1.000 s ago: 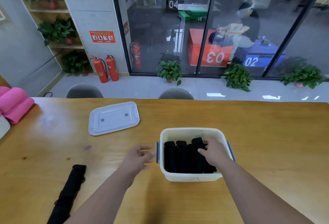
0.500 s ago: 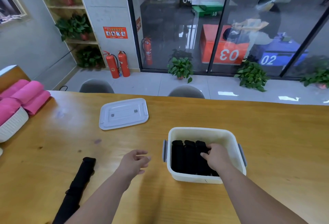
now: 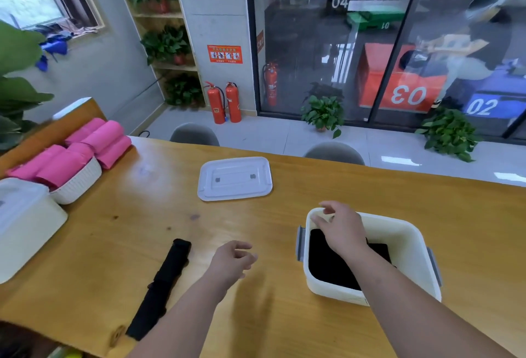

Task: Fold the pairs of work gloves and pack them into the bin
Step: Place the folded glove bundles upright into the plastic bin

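A white plastic bin [image 3: 410, 246] with grey side latches stands on the wooden table at the right. Folded black work gloves [image 3: 327, 261] lie packed inside it. My right hand [image 3: 341, 227] hovers over the bin's far left corner, fingers loosely spread, holding nothing. My left hand [image 3: 232, 261] hangs above the table left of the bin, fingers relaxed and empty. A long black pair of gloves [image 3: 163, 281] lies flat on the table to the left of my left hand.
The bin's white lid [image 3: 234, 178] lies flat on the table beyond the hands. A white woven basket [image 3: 76, 184] with pink rolls sits at the far left, with another white box [image 3: 25, 224] in front of it. Two chair backs stand behind the table.
My right hand has lifted out of the bin, off the packed gloves, toward its far left corner. My left hand stayed open beside the bin. The camera turned left.
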`<action>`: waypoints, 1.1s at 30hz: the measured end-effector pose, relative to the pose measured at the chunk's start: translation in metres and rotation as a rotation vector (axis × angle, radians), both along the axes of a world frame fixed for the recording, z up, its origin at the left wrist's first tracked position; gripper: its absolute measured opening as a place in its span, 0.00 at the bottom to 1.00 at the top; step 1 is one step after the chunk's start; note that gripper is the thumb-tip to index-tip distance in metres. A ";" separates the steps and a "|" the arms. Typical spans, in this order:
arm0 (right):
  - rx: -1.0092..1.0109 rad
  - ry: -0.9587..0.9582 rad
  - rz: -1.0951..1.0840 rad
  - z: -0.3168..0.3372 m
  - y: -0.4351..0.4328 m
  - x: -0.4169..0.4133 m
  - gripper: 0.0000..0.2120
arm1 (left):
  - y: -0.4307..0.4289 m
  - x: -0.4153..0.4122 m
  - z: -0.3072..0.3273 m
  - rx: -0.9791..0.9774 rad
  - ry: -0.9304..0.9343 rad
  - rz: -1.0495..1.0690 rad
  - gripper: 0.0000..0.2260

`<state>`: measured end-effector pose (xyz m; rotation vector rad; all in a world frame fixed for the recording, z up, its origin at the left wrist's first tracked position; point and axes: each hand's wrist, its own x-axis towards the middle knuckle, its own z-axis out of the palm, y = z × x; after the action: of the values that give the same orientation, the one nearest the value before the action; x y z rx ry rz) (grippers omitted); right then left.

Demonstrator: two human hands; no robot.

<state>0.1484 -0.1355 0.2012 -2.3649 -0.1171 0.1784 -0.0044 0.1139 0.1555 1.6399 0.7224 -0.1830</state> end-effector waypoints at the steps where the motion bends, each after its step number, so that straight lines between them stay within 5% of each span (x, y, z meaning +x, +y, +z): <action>1: 0.012 0.004 0.035 0.002 0.013 -0.002 0.19 | 0.005 -0.004 0.001 0.013 -0.001 0.008 0.12; 12: -0.005 0.193 0.452 -0.025 0.134 -0.053 0.28 | 0.077 -0.053 -0.010 0.254 0.066 0.116 0.12; 28: -0.092 0.356 0.487 -0.065 0.160 -0.064 0.27 | 0.164 -0.053 -0.045 0.624 0.306 0.060 0.25; 33: -0.124 0.379 0.463 -0.075 0.154 -0.060 0.25 | 0.159 -0.035 -0.056 0.614 0.334 0.003 0.17</action>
<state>0.0881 0.0189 0.1264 -2.3451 -0.4798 0.8700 -0.0392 0.2734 0.0999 2.2197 1.1106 -0.2529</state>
